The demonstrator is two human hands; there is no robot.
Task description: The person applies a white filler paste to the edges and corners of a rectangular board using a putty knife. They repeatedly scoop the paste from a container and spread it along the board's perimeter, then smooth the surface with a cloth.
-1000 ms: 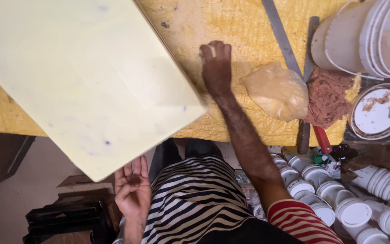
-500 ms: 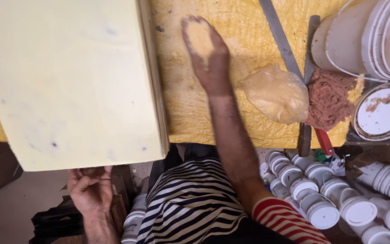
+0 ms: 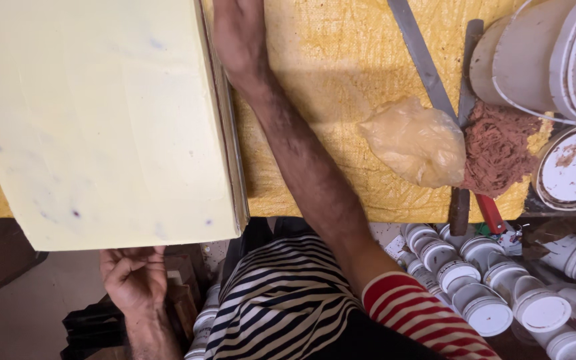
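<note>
Desk [image 3: 341,100] covered in yellow woven cloth. Left of the right hand [image 3: 238,33]: big pale yellow board stack [image 3: 101,120], overhanging the near edge above the left hand [image 3: 131,277]. Right of the right hand: wrapped yellowish lump [image 3: 416,141], brown crumbly pile [image 3: 498,147] touching it, long metal blade [image 3: 421,57], stacked white tubs [image 3: 548,60] at far right.

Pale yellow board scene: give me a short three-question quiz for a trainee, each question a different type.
1. True or false: in the head view, the pale yellow board lies left of the tan lump.
2. Which hand reaches over the yellow cloth?
3. The small jars have lids that are: A red, B white, C black.
Key: 1 true; 2 the right hand; 3 B.
</note>
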